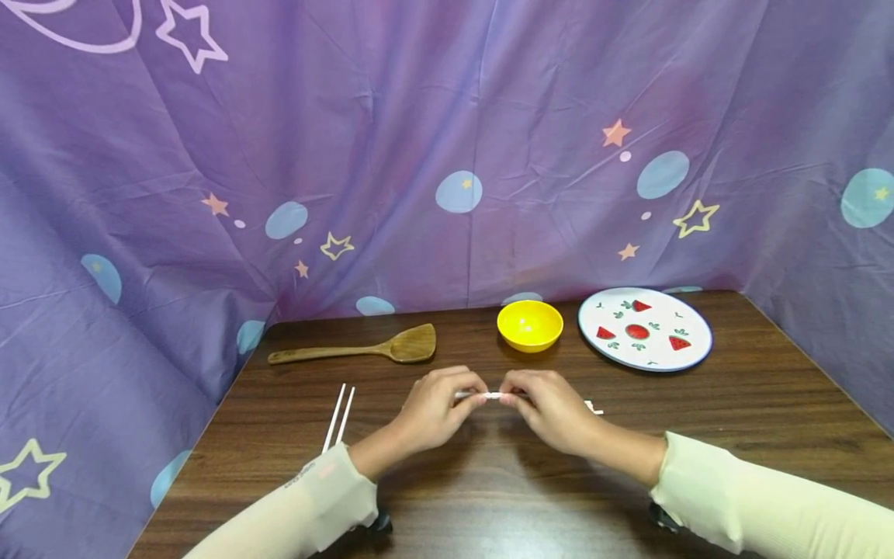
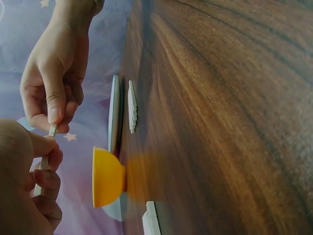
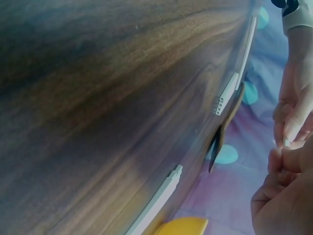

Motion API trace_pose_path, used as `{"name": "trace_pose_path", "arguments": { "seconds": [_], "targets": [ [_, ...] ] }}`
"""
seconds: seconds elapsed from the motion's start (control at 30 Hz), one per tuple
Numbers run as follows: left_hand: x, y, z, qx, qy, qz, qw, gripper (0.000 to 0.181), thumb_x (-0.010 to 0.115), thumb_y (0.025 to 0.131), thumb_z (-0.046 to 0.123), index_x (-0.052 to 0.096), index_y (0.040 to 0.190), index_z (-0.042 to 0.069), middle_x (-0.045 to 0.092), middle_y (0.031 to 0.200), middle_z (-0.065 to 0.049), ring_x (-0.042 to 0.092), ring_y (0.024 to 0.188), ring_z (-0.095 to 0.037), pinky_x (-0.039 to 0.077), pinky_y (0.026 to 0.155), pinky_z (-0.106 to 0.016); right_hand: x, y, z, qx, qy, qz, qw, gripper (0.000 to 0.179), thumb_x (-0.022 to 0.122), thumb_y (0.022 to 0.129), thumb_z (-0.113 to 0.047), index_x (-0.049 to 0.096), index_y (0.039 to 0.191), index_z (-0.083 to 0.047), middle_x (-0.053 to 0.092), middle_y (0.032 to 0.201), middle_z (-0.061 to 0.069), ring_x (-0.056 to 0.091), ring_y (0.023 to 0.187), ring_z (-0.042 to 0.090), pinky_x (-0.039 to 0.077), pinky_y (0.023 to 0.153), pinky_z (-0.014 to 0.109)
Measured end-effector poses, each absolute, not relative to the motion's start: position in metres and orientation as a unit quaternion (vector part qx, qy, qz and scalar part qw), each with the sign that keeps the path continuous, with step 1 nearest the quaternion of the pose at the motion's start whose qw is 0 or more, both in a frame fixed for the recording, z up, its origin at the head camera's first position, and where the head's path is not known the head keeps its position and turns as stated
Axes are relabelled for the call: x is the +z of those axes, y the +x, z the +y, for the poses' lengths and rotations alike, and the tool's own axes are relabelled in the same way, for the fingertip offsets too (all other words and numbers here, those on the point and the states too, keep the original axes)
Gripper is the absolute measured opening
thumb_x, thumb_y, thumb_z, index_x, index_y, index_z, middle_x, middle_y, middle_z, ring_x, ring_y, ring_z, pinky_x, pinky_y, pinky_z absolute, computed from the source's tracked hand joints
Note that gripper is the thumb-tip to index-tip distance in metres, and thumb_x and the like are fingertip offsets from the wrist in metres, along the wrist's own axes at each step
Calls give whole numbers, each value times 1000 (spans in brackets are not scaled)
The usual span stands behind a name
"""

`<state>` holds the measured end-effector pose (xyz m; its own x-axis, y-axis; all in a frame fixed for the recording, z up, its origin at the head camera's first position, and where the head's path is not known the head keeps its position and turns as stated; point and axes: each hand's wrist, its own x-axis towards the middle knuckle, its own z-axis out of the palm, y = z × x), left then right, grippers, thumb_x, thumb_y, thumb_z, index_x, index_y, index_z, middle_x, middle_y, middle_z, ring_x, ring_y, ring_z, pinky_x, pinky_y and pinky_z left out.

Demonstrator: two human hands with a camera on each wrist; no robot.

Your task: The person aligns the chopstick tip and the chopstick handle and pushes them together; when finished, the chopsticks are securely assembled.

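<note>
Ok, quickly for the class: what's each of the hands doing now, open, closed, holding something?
Left hand: closed, pinching a thin white piece.
Right hand: closed, also pinching a thin white piece; same one or another, can't tell.

- No word, brand or number can be read.
- Left sleeve (image 1: 335, 493), at the near left: small dark lettering (image 1: 300, 475) runs along the side of the forearm, slanted and too small to make out.
- Cloth (image 1: 391, 101), at the far side and down both sides: printed star signs only. A pale outlined star stands high at the far left, a yellow outlined one at the near left, more yellow outlines left and right along the far side, and small filled orange stars (image 1: 616, 133) among them.
- Plate (image 1: 701, 330), at the far right: printed pictures of red melon pieces (image 1: 637, 332) and green sprigs.
</note>
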<state>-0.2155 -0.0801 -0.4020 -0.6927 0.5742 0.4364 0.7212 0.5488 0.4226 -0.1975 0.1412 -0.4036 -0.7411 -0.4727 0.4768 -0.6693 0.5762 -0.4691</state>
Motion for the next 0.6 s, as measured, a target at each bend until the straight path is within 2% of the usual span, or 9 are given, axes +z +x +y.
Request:
{"name": "trace_pose_path", "arguments": {
  "seconds": [0.6],
  "targets": [
    [-403,-213,-77,-307,-368,-869,123,5,74,96,19,74,92,17,71,91,8,60,77,-6,50,69,-27,-412,-197,135,311,323,-870,205,15,78,90,-9,67,83,-17,64,77,-12,51,68,2,48,63,25]
  ]
}}
